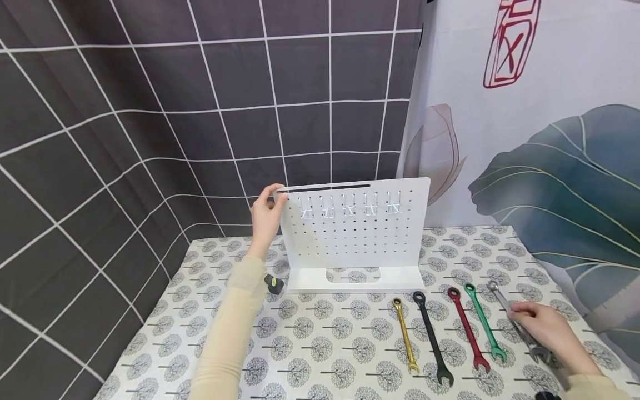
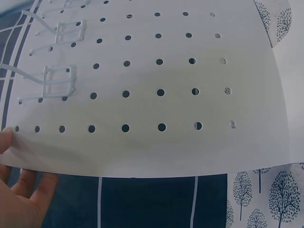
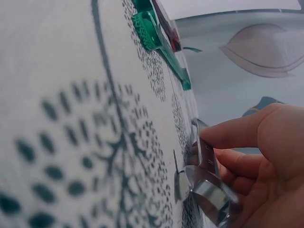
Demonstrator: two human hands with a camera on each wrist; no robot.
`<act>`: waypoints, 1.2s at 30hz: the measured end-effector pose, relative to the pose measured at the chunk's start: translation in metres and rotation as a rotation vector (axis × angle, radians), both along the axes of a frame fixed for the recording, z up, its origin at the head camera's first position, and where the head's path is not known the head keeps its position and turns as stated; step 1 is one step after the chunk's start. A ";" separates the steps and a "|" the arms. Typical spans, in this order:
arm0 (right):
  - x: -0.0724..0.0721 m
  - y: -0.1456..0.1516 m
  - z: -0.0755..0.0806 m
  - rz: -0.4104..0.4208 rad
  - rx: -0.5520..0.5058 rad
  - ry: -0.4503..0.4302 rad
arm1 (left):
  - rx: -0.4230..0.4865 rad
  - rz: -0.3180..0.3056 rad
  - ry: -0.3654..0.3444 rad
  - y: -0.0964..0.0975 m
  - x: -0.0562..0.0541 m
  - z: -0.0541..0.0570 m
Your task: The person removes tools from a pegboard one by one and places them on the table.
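A white pegboard [image 1: 310, 244] stands upright on its base, with several wire hooks [image 1: 348, 208] in a row near its top. My left hand [image 1: 266, 215] grips its upper left edge; in the left wrist view the thumb [image 2: 4, 141] lies on the front face and the fingers [image 2: 43, 190] are behind. At the right of the table, my right hand [image 1: 550, 333] pinches a silver wrench [image 1: 501, 298] by its shaft, low over the cloth. The right wrist view has the shiny jaw end of this wrench [image 3: 213, 197] up close, with thumb and fingers around the shaft.
Left of the silver wrench lie a green wrench [image 1: 483, 319], a red wrench [image 1: 467, 328], a black wrench [image 1: 433, 339] and a gold wrench [image 1: 405, 336]. A small black object [image 1: 273, 284] sits by the board's base. Curtains hang behind the tree-print tablecloth [image 1: 300, 355].
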State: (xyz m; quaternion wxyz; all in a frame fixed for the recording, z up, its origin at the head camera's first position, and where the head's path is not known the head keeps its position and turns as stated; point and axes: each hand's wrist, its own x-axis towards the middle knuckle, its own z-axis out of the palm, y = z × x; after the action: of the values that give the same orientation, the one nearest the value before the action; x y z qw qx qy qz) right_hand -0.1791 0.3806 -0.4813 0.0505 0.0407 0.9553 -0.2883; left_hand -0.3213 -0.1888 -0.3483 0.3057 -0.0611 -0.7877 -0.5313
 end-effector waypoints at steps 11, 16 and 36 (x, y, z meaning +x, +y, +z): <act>-0.001 0.005 -0.002 0.010 0.026 0.000 | -0.001 0.002 0.007 0.001 0.000 0.000; -0.001 0.005 0.000 -0.005 0.016 -0.030 | -0.006 0.002 0.002 0.001 -0.002 0.001; -0.004 0.005 -0.001 -0.013 0.026 -0.048 | -0.003 0.027 0.003 0.000 -0.003 -0.003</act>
State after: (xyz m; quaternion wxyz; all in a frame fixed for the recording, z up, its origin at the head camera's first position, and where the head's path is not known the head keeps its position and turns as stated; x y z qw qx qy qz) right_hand -0.1832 0.3855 -0.4822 0.0712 0.0546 0.9572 -0.2753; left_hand -0.3248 -0.1890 -0.3514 0.3142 -0.0516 -0.7888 -0.5258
